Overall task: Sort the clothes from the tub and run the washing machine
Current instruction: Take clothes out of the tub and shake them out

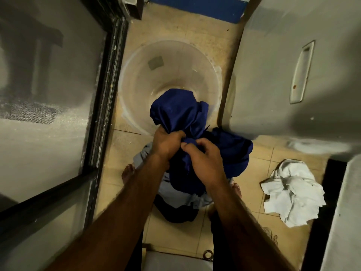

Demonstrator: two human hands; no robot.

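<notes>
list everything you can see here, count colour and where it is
tub: one, clear plastic, on the floor ahead
blue garment: one, dark blue, held over the tub's near rim
mixed pile: one, light blue and dark cloth, on the floor under the hands
white pile: one, white, on the floor at right
door frame: one, black, with glass, along the left
grey panel: one, grey, with a recessed handle, at right
floor: one, beige tiles
feet: two, bare, either side of the mixed pile
left hand: grips the blue garment
right hand: pinches the blue garment
</notes>
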